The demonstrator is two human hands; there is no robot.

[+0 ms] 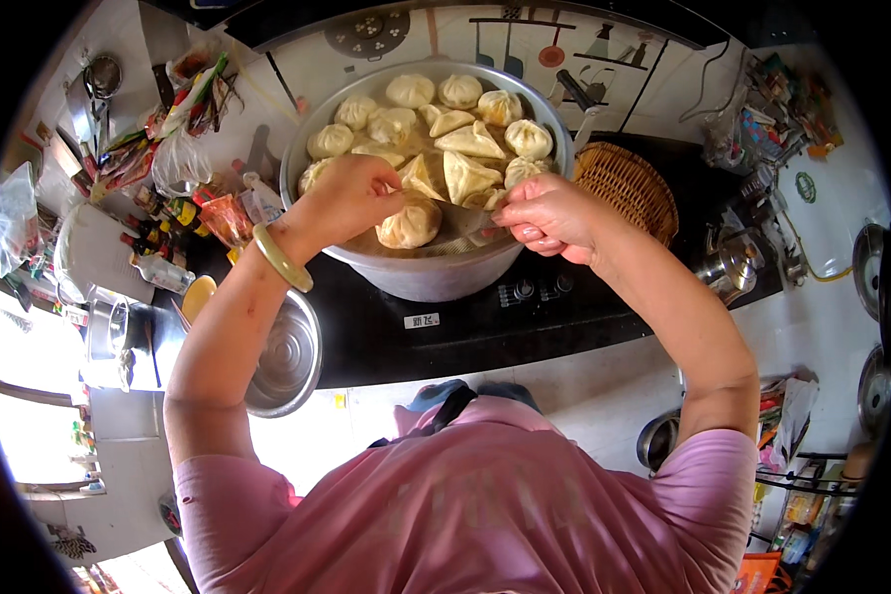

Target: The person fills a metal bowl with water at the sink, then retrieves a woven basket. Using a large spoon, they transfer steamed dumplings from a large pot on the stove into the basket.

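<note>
Lifting buns: our left hand [351, 198] cups one bun [409, 226] | right hand [549, 213] pinches a flat spatula [465, 226] under it | steamer pot [436, 277] looks mostly full, little removed.

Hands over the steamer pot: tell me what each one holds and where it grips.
The left hand rests on a round bun, fingers over its top. The right hand pinches a flat metal blade at its near end.
</note>
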